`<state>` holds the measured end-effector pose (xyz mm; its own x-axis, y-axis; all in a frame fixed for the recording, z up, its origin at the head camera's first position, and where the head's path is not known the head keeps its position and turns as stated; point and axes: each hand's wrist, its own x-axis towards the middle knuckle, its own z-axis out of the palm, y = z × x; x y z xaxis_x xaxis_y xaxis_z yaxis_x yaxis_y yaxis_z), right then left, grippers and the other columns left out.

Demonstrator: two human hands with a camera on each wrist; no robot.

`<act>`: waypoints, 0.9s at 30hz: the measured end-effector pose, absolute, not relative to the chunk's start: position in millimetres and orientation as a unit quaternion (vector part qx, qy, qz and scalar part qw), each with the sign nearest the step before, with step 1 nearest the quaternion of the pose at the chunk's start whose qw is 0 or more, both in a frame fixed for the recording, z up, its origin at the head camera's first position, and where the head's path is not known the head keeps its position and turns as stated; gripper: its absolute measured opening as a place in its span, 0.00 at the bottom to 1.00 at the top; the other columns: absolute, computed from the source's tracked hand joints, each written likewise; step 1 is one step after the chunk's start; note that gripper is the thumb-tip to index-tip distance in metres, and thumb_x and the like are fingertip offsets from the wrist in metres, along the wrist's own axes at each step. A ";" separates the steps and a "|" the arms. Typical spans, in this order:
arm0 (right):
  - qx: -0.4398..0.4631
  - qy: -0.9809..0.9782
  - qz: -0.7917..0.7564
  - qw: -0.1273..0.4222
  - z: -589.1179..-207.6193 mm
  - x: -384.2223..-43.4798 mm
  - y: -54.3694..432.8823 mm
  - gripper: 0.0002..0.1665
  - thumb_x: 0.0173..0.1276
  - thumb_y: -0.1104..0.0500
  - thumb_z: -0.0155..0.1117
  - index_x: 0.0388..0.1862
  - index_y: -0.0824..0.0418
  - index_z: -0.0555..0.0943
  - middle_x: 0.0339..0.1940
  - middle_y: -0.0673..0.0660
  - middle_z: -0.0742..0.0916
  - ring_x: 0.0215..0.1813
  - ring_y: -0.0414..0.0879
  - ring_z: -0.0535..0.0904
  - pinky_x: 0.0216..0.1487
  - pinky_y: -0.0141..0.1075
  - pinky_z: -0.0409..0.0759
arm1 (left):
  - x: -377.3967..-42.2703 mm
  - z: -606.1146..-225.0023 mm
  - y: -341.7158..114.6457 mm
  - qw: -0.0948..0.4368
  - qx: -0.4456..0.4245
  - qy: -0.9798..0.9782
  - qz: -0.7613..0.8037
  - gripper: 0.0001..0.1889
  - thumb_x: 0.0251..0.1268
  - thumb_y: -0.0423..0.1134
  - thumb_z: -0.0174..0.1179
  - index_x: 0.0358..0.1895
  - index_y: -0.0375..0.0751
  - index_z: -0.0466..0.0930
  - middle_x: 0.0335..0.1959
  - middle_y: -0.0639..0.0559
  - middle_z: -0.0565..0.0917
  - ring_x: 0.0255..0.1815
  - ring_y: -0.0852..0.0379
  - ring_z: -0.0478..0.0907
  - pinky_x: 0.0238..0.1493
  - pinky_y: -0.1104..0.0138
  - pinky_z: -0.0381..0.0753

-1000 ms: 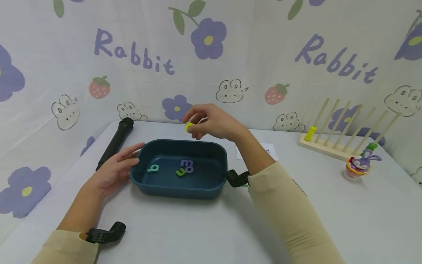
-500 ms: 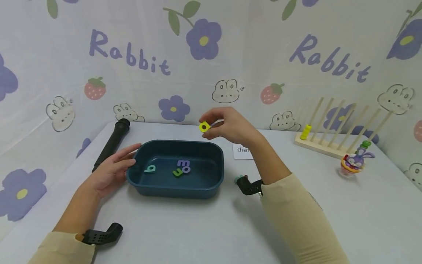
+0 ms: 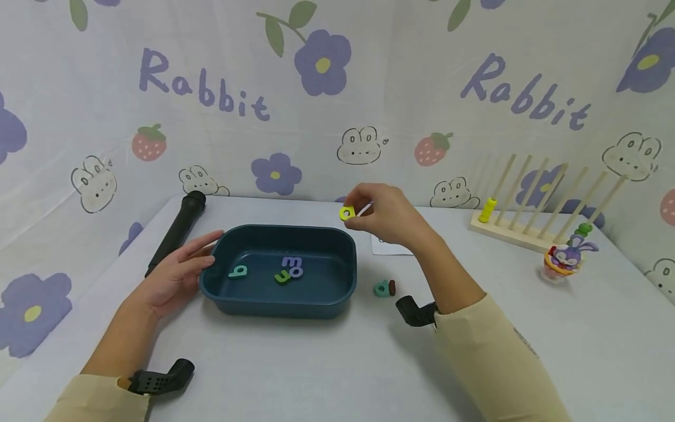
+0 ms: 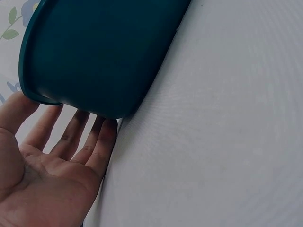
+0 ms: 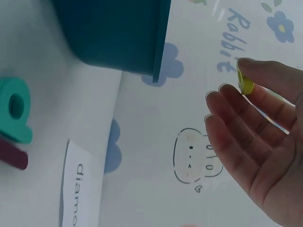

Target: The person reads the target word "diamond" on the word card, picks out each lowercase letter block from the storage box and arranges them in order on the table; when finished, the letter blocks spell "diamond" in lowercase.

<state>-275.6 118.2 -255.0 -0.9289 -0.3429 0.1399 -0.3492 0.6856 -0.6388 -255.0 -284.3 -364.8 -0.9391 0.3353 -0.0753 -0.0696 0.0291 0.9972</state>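
My right hand (image 3: 392, 214) pinches a small yellow letter (image 3: 343, 217) between thumb and index finger, raised behind the bin's right back corner. In the right wrist view, the other fingers extend loosely beside the yellow letter (image 5: 247, 86). My left hand (image 3: 171, 278) touches the left end of a dark teal bin (image 3: 279, 308) with fairly straight fingers, which meet its outer wall (image 4: 94, 80) in the left wrist view. Inside the bin lie a purple m (image 3: 292, 261), a purple o, a green letter (image 3: 282, 279) and a teal letter (image 3: 235, 274).
Right of the bin lie a teal letter (image 3: 378, 289) and a dark red piece (image 3: 392, 288). Behind them is a white card (image 5: 75, 189) reading "diamo", its end cut off. A black microphone (image 3: 176, 231) lies left. A wooden peg rack (image 3: 519, 233) and rabbit figure (image 3: 564, 258) stand right.
My right hand has carried the yellow letter rightward, from behind the bin's middle toward the card. The forearm has uncovered the loose pieces beside the bin. My left hand stays at the bin.
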 end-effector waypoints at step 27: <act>0.209 -0.919 0.327 -0.068 -277.6 -262.7 173.1 0.14 0.67 0.56 0.74 0.50 0.54 0.86 0.45 0.53 0.89 0.48 0.49 0.86 0.50 0.43 0.84 | -254.5 -365.0 -282.2 0.150 0.092 0.686 0.705 0.31 0.81 0.40 0.53 0.83 0.53 0.57 0.84 0.40 0.49 0.67 0.63 0.73 0.59 0.72 0.80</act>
<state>-262.7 173.1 -277.6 -0.9033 -0.4288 0.0128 -0.3405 0.6984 -0.6295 -254.5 -282.2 -365.0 -0.9377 0.3388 -0.0766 -0.0859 -0.0123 0.9962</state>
